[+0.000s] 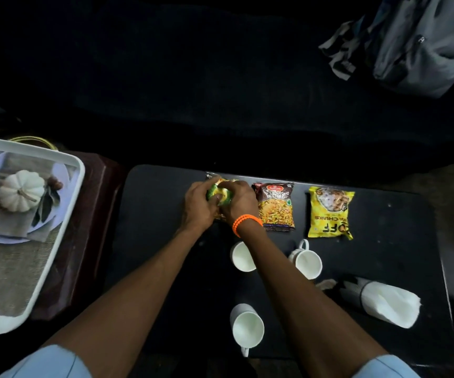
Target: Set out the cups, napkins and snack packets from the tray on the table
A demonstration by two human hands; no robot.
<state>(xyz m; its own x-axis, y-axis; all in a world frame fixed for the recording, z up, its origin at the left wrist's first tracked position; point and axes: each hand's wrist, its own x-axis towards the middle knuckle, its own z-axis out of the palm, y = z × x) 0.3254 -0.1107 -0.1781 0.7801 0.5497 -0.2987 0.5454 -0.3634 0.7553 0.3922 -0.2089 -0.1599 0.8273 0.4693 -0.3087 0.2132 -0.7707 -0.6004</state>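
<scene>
On the black table (152, 214), both hands rest on a green and yellow snack packet (218, 192) near the far edge. My left hand (198, 205) grips its left side and my right hand (241, 199) covers its right side. To the right lie a brown and yellow mixture packet (275, 205) and a yellow packet (329, 212). Three white cups stand on the table: one (242, 256) behind my right forearm, one (306, 261) to its right, and one (247, 328) near the front. Rolled napkins (384, 301) lie at the right.
A white tray (59, 214) with a printed pumpkin picture sits on a dark red stool (97, 208) left of the table. A grey backpack (416, 42) lies at the far right on a dark surface behind the table.
</scene>
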